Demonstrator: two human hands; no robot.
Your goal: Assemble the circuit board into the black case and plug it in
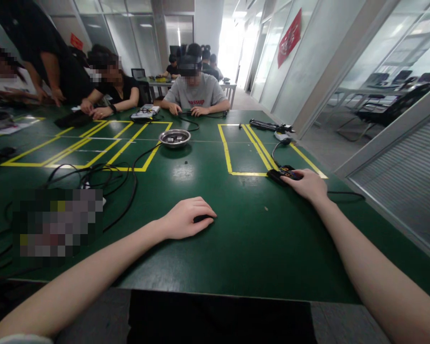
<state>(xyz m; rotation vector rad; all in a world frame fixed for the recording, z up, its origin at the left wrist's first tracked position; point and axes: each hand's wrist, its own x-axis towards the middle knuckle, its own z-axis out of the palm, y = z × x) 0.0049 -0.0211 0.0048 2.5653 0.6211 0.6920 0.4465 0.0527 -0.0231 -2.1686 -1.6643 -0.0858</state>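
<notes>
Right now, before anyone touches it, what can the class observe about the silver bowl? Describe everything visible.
The silver bowl is round and shallow, with a wide rim and a shiny surface that looks like metal. It sits upright on the green table, at the yellow tape on its left. Small, shiny pieces lie inside. No hand touches it; whether the black cable does is unclear.
</notes>
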